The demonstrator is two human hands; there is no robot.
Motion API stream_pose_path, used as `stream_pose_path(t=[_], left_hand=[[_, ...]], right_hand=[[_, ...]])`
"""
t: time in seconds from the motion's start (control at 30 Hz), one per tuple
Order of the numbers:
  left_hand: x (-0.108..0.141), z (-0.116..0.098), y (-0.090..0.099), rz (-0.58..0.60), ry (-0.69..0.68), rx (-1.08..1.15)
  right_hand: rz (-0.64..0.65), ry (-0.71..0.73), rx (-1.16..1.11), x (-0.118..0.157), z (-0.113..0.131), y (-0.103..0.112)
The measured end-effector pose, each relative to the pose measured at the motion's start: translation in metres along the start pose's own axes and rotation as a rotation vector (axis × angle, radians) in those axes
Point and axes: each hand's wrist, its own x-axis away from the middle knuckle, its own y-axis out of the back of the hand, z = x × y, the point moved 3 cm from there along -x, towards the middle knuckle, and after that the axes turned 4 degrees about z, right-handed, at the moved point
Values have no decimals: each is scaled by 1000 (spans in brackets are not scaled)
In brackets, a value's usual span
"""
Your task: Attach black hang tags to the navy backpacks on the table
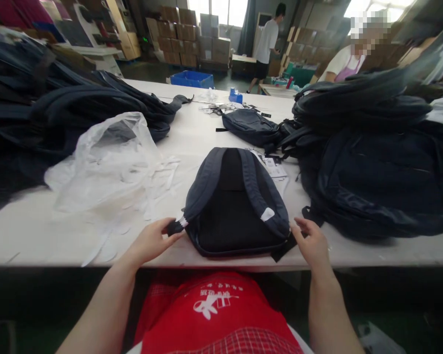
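A dark navy backpack lies on the white table near its front edge, with its back panel and two shoulder straps facing up. White material is wrapped at the lower end of the left strap, and a white patch shows on the right strap. My left hand pinches the black strap end at the bag's lower left corner. My right hand is at the lower right corner, its fingers closed on the black webbing there.
Dark backpacks pile up at the left and right. A clear plastic bag and white strips lie left of the backpack. Behind it are another bag, paper tags and a blue bin. Two people are farther back.
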Motion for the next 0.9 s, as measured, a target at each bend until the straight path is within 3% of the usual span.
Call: stream_pose_path(t=[0.1,0.2,0.27,0.33,0.4,0.47,0.57,0.67,0.77,0.83,0.9], left_hand=[[1,5,1,-136,87,13],[2,7,-2,-185,102,8],[3,10,-4,-178,83,23],[3,15,-6,-177,74,46],[4,22,-8,-173,68,70],[3,29,-11,-174,50,84],[1,30,-14,-290,-37,35],[2,13,-13,-458,-139,-7],[7,-17,-6,-573,-196,44],[9,-41,0,-603,-242,104],[6,-67,1,-553,-290,173]], right_hand=[[121,239,97,-1,29,-10],[247,315,181,-4,45,-28],[250,222,175,-11,40,-35],[207,27,78,-23,25,-34],[175,-191,-141,-36,7,-27],[220,-345,-439,-44,-7,-22],[314,-437,-769,-48,-12,-19],[329,-450,-880,-46,-10,-19],[315,-463,-918,-43,-9,-22],[315,-461,-914,-42,-10,-24],[319,-446,-862,-42,-13,-26]])
